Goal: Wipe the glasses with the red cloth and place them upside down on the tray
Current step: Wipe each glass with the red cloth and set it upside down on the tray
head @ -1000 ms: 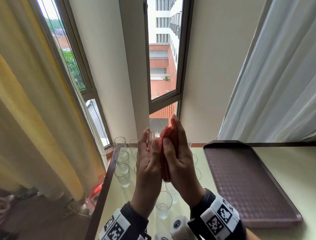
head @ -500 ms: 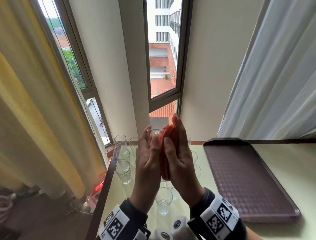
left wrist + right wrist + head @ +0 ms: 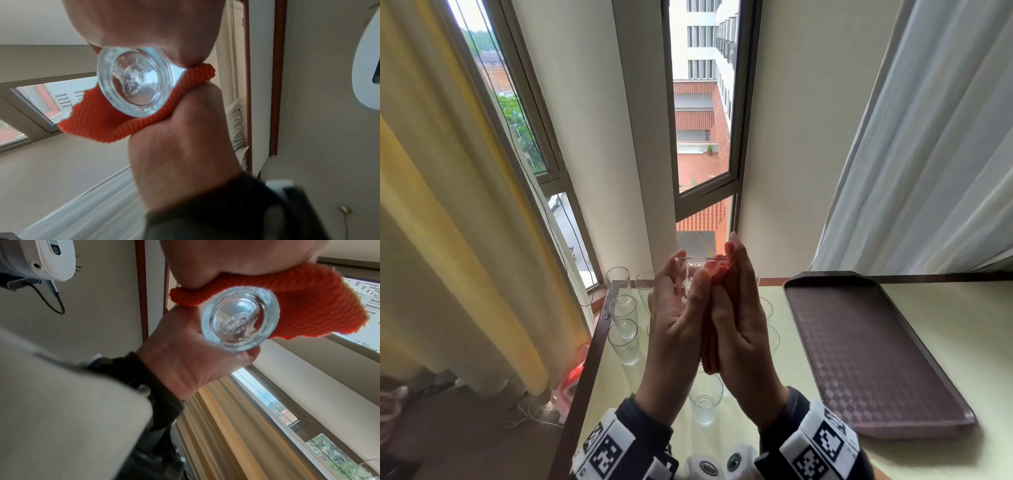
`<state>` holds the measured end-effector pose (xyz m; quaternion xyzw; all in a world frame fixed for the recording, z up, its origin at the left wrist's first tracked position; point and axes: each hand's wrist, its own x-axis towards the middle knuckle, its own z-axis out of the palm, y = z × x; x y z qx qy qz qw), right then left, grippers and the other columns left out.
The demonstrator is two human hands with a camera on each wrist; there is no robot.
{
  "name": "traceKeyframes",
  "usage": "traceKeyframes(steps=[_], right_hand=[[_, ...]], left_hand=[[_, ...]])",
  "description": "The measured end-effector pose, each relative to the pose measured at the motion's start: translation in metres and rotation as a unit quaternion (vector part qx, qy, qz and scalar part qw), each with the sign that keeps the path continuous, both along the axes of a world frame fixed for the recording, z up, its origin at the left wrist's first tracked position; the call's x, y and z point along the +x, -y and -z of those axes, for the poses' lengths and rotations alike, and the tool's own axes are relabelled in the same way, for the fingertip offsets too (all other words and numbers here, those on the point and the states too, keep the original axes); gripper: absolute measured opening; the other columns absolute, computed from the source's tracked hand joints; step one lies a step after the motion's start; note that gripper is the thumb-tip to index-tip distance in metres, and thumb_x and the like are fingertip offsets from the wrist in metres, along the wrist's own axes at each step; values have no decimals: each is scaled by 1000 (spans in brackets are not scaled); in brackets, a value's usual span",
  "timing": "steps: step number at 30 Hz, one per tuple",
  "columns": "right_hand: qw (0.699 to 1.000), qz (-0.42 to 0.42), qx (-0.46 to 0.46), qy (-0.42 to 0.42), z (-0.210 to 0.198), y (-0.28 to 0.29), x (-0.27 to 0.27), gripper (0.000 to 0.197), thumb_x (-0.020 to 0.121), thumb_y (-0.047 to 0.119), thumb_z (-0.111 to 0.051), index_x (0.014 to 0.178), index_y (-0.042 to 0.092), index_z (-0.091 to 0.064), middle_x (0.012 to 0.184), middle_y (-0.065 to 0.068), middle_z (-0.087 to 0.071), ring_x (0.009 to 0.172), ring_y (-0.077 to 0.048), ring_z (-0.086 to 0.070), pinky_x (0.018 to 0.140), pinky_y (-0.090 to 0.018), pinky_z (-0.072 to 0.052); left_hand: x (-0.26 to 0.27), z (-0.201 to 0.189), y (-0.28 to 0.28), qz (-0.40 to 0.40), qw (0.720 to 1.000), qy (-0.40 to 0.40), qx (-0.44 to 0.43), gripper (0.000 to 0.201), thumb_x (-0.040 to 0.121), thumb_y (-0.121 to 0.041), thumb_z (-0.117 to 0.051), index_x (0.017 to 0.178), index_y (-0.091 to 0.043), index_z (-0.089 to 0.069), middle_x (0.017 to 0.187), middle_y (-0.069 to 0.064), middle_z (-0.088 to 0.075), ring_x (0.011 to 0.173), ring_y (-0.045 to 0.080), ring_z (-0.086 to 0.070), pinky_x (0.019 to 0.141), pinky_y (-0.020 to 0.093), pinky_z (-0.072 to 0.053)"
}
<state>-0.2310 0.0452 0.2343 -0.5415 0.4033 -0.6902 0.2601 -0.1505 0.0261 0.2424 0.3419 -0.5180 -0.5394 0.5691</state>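
I hold a clear glass [image 3: 688,272] upright at chest height in front of the window. My left hand [image 3: 685,279] grips it, thumb in front and fingers behind. My right hand [image 3: 726,270] presses the folded red cloth [image 3: 709,349] against the glass's right side, thumb pinching the cloth. From below, the left wrist view shows the glass's thick base [image 3: 135,81] with the cloth [image 3: 92,123] wrapped beside it. The right wrist view shows the same base [image 3: 240,318] and cloth [image 3: 308,305]. The brown tray [image 3: 859,342] lies bare on the table to the right.
Several upright glasses [image 3: 625,337] stand on the pale table [image 3: 945,325] under and left of my hands, one [image 3: 705,399] close to my wrists. The table's left edge has a dark rim. Curtains hang on both sides of the open window.
Both hands keep their hold on the glass and cloth. The right hand with the cloth has shifted only slightly against the glass.
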Motion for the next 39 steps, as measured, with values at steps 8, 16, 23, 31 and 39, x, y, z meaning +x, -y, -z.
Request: traceKeyframes(steps=[8, 16, 23, 31, 39], right_hand=[[998, -38, 45, 37, -4, 6, -5, 59, 92, 47, -47, 148, 40, -31, 154, 9, -41, 140, -16, -44, 113, -50, -38], [995, -64, 32, 76, -1, 2, -4, 57, 92, 47, -52, 147, 40, -36, 149, 11, -48, 134, -13, -50, 107, -35, -45], [993, -44, 46, 101, -2, 2, -9, 33, 95, 35, -45, 128, 36, -49, 107, 24, -70, 105, -6, -67, 86, -19, -51], [994, -45, 63, 81, -3, 2, -6, 60, 83, 65, -59, 136, 41, -46, 135, 9, -60, 125, -17, -58, 105, -45, -47], [990, -32, 73, 118, 3, -2, -9, 47, 88, 53, -57, 133, 37, -53, 133, 1, -62, 124, -22, -59, 105, -51, -47]], left_hand=[[1, 1, -3, -32, 998, 48, -34, 58, 94, -49, -45, 147, -27, -36, 101, -46, -61, 100, -18, -61, 88, 18, -52], [1, 12, -2, -19, 997, 70, -16, 71, 80, -75, -54, 137, -33, -47, 137, 2, -53, 127, 16, -56, 104, 41, -52], [3, 1, -7, -33, 995, 80, -39, 63, 96, -52, -47, 142, -10, -46, 104, -42, -61, 99, -27, -54, 78, -3, -41], [-3, 14, -9, -23, 996, 80, 10, 74, 80, -80, -55, 138, -34, -47, 137, 5, -55, 133, 29, -51, 107, 52, -45], [-4, 19, -11, -34, 996, 78, -21, 64, 79, -67, -55, 137, -50, -35, 125, -9, -63, 113, 5, -64, 98, 33, -54]])
